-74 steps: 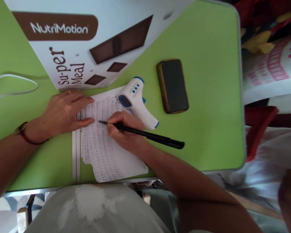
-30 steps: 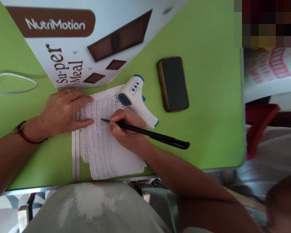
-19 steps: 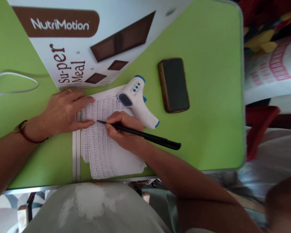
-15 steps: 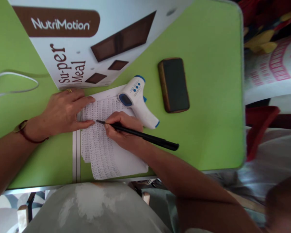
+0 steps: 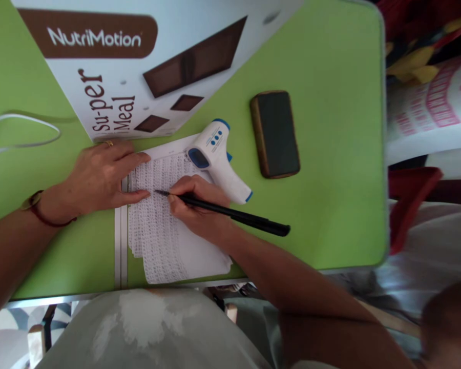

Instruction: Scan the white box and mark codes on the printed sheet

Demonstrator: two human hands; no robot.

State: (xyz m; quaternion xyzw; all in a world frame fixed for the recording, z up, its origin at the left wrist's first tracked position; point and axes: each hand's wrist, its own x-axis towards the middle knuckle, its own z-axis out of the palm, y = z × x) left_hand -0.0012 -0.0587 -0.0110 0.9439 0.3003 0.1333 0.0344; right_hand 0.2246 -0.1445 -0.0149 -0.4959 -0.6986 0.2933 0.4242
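Note:
Several sheets of paper (image 5: 165, 251) lie loosely stacked on the green table, covered in small dense handwriting. My left hand (image 5: 103, 174) rests flat at their left edge, thumb and forefinger apart and touching the paper. Held in my right hand (image 5: 200, 205) is a slim black pen (image 5: 238, 216), its tip at the written lines just right of my left thumb. A white and blue infrared thermometer (image 5: 221, 164) lies on the upper right part of the sheets, beside my right hand. The lower right of the stack is partly hidden under my right wrist.
A large white printed box (image 5: 123, 66) stands beyond my left hand on the green table (image 5: 341, 154). A phone in a brown case (image 5: 278, 136) lies right of the thermometer. A white cable (image 5: 26, 119) curves at the left. A red and white printed bag (image 5: 434, 102) is off the right edge.
My right hand and the pen have shifted slightly to the right. The lower right corner of the paper now looks a little lifted. My left hand stays in place.

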